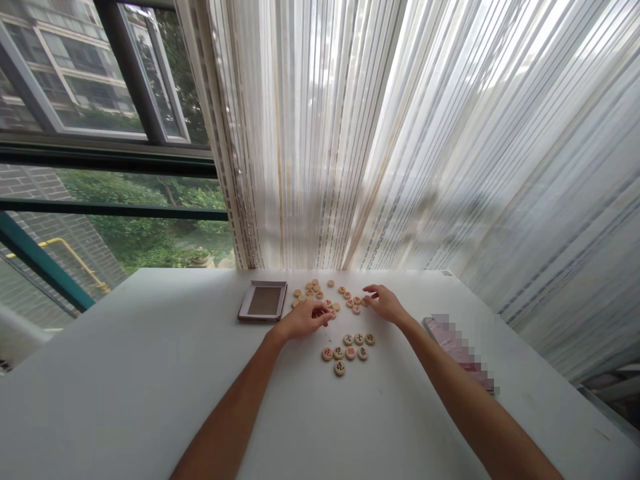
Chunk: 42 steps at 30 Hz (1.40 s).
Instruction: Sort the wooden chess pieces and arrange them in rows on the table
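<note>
My left hand (pixel 306 319) reaches over a loose group of round wooden Chinese chess pieces, its fingers slightly bent and apart. Its fingertips are at a red-marked chess piece (pixel 333 314); whether they touch it I cannot tell. My right hand (pixel 384 303) is at the right end of the scattered pieces, thumb and fingers spread beside another chess piece (pixel 365 301). Between the hands lie several red-marked pieces (pixel 357 309). Closer to me, rows of face-up pieces hold a red one (pixel 350 353) and black-marked ones, with a single black-marked piece (pixel 340 368) in front.
A shallow open box (pixel 263 301) lies left of the pieces. Face-down pieces (pixel 298 293) are scattered beyond my left hand. A pink, partly pixelated flat item (pixel 457 350) lies by my right forearm. The white table (pixel 150 373) ends at a striped curtain (pixel 310 167) and a window.
</note>
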Motion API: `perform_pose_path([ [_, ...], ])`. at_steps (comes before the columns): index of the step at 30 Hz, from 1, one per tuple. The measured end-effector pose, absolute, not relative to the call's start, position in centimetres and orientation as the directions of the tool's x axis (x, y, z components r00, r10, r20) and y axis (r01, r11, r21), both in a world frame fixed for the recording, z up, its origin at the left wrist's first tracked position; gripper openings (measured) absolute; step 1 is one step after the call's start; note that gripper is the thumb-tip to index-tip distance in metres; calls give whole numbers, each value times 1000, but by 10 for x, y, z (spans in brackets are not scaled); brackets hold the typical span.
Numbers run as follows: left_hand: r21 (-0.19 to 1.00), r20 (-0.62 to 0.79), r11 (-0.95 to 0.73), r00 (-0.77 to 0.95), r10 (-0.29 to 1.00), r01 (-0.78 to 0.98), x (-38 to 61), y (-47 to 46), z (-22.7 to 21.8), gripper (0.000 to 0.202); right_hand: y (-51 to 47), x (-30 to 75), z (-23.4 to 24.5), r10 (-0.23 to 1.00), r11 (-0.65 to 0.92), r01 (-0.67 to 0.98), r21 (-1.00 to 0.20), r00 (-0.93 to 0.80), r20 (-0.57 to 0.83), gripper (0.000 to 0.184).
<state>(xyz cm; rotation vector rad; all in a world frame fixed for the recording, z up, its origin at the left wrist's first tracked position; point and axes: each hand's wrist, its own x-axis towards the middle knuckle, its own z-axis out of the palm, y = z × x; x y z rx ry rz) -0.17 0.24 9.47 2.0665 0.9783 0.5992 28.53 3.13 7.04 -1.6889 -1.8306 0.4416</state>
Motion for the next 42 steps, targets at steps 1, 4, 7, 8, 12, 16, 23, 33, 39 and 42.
perform_pose_path([
  [1, 794, 88, -417, 597, 798, 441, -2, 3, 94, 38, 34, 286, 71, 981, 129, 786, -605, -12, 194, 26],
  [4, 798, 84, -413, 598, 797, 439, -2, 3, 92, 40, 39, 289, 74, 986, 136, 800, -585, -51, 159, 23],
  [7, 798, 86, -415, 599, 796, 437, -3, 4, 92, 40, 37, 291, 76, 982, 180, 797, -576, -114, 148, 23],
  [8, 797, 88, -417, 599, 796, 437, -3, 4, 92, 40, 35, 291, 76, 979, 199, 794, -575, -135, 152, 23],
  [12, 790, 99, -431, 603, 792, 436, 0, 3, 93, 37, 26, 293, 71, 969, 242, 783, -573, -163, 187, 20],
  [16, 767, 128, -461, 598, 791, 446, 9, -3, 92, 30, 15, 295, 64, 968, 228, 777, -587, -114, 225, 20],
  [23, 705, 155, -473, 537, 829, 528, 37, -20, 77, 27, -21, 292, 52, 949, 235, 686, -688, -9, 316, 28],
  [33, 663, 141, -447, 487, 862, 600, 41, -25, 69, 27, -48, 290, 63, 938, 278, 590, -758, 2, 345, 29],
  [39, 706, 147, -442, 496, 856, 554, 41, -25, 72, 26, -63, 273, 71, 913, 359, 590, -724, -61, 403, 28],
  [42, 721, 146, -444, 509, 848, 532, 40, -24, 80, 26, -69, 261, 72, 901, 387, 580, -716, -73, 428, 31],
])
